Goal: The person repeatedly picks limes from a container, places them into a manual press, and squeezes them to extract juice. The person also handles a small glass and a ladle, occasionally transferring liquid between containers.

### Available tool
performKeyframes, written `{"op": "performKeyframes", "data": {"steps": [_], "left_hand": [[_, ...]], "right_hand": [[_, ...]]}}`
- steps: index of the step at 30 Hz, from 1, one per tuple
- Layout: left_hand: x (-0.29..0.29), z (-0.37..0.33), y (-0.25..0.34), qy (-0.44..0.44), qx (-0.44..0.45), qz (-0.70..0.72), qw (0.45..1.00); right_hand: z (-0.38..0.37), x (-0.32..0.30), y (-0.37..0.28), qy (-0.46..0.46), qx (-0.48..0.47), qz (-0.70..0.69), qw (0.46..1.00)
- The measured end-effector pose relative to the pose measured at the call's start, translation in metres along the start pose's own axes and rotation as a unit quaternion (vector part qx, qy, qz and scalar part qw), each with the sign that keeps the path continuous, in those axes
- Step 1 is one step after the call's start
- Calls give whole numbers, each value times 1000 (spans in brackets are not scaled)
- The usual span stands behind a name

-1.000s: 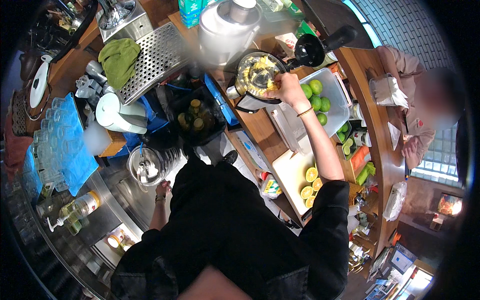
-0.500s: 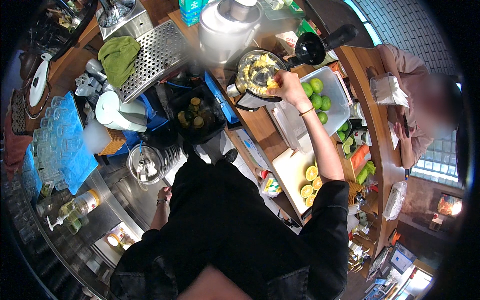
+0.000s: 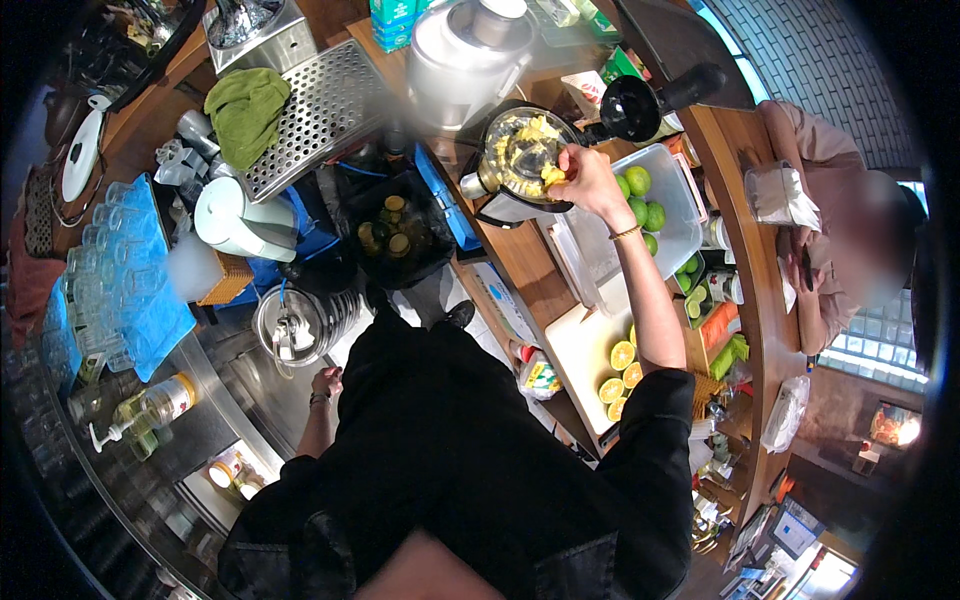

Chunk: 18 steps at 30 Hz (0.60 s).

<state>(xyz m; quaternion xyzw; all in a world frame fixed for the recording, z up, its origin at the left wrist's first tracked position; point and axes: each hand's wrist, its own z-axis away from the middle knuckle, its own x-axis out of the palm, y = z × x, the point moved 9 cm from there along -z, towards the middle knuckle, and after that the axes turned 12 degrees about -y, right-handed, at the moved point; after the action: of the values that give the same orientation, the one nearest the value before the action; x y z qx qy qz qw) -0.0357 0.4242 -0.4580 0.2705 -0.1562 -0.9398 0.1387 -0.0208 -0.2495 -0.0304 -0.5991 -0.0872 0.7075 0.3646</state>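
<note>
My right hand (image 3: 592, 183) reaches over the bowl of a citrus juicer (image 3: 489, 180). Thumb and fingers are pinched on a clump of yellow fruit pulp (image 3: 552, 175) at the bowl's right side. More pulp (image 3: 537, 130) lies scattered round the juicer's clear middle part. To the right of the bowl, the black press cup (image 3: 631, 108) with its handle is swung aside. My left hand (image 3: 326, 382) hangs low beside my body, near a steel pot; its fingers are too small and partly hidden to read.
A clear tub (image 3: 683, 225) with green limes stands right of the juicer. Halved orange citrus (image 3: 612, 390) lie on a cream cutting board (image 3: 575, 345). A black-lined bin (image 3: 400, 270) stands below. Across the counter (image 3: 735, 190) sits another person (image 3: 825, 150).
The view has shifted slightly. My right hand stays at the juicer bowl, still pinching pulp, with its fingers a little more to the right. My left hand has hardly moved.
</note>
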Motion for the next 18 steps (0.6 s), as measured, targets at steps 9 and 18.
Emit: {"op": "performKeyframes", "data": {"steps": [9, 18], "left_hand": [[3, -4, -4, 5, 12, -45, 999], [7, -2, 3, -30, -22, 72, 997]], "right_hand": [[9, -24, 3, 116, -30, -26, 993], [29, -54, -54, 157, -104, -146, 971]]}}
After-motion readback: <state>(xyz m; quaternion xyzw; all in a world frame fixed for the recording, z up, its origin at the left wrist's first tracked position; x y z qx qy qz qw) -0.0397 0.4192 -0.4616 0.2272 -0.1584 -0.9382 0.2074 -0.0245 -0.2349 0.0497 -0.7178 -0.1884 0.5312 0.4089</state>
